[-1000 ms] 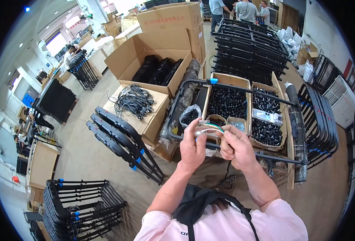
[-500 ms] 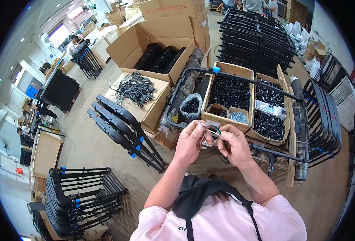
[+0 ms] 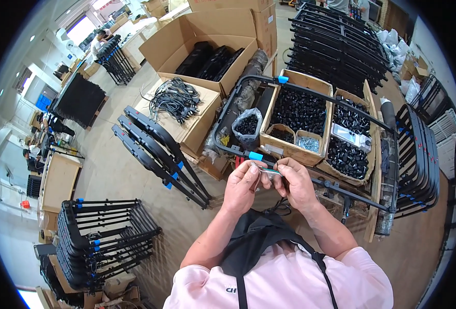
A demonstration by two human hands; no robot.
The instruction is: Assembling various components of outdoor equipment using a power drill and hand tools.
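Above the front rail of a black tubular frame (image 3: 310, 181), my two hands are close together. A thin green wire (image 3: 270, 171) runs between their fingertips, with paler strands beside it. My left hand (image 3: 243, 185) pinches one end between thumb and forefinger. My right hand (image 3: 297, 184) is closed on the other end, its fingers curled. A dark cable (image 3: 280, 207) hangs below my hands, and its upper part is hidden by them. The frame carries a blue tape tab (image 3: 255, 155) just beyond my left hand.
Boxes of black knobs (image 3: 300, 110) and black-headed bolts (image 3: 346, 159) stand beyond my hands, with a small tray of screws (image 3: 308, 143) and a bagged lot of black parts (image 3: 247, 126). Coiled cables (image 3: 173, 100) lie on a carton at left. Folded black frames (image 3: 158, 149) stand nearby.
The green wire, curved before, now lies straighter between my fingers. My right hand has shifted slightly left, nearer my left hand. The view has turned a little, uncovering the blue tab.
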